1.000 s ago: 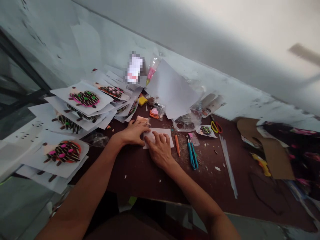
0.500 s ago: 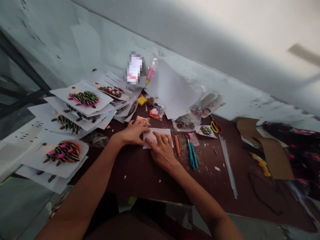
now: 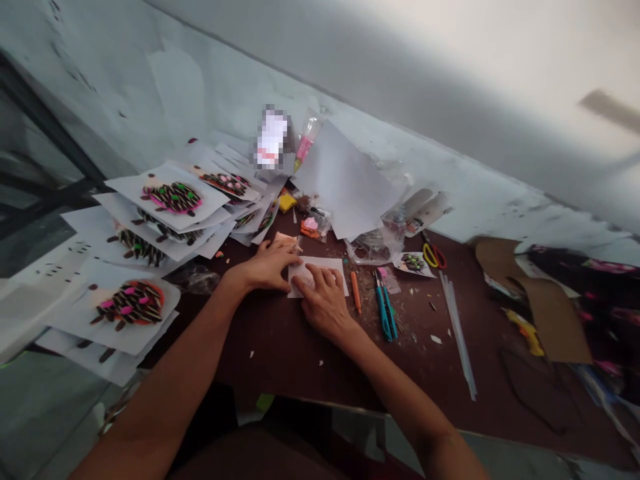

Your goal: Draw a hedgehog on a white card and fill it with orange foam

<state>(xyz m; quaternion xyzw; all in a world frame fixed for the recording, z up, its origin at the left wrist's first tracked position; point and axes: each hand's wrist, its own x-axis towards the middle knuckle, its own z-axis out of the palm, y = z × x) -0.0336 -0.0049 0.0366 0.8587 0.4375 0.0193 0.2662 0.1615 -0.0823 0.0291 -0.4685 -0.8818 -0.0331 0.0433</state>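
A small white sheet of paper [image 3: 336, 265] lies flat on the dark table under my hands. My right hand [image 3: 325, 297] rests palm down on it, index finger stretched and the other fingers slightly bent, covering much of the sheet. At the sheet's left edge, my left hand [image 3: 270, 268] has its thumb apart from its fingers, with the thumb tip near the paper's corner. Just beyond those fingers is a peach-coloured packet [image 3: 287, 241], partly hidden by them. An orange stick-like tool [image 3: 355, 292] and teal-handled cutters [image 3: 385, 310] lie right of my right hand.
Stacked paper sheets with clay hedgehogs [image 3: 175, 197] fill the left side. Behind stand a blurred-out phone [image 3: 271, 139], a large white sheet [image 3: 345, 177] and plastic bags [image 3: 375, 243]. Rightward lie scissors [image 3: 434, 256], glue sticks [image 3: 457, 337], a yellow glue gun [image 3: 526, 332] and cardboard [image 3: 557, 320].
Both hands keep nearly the same pose on and beside the sheet. The whole view has shifted very slightly; no object has visibly moved on the table.
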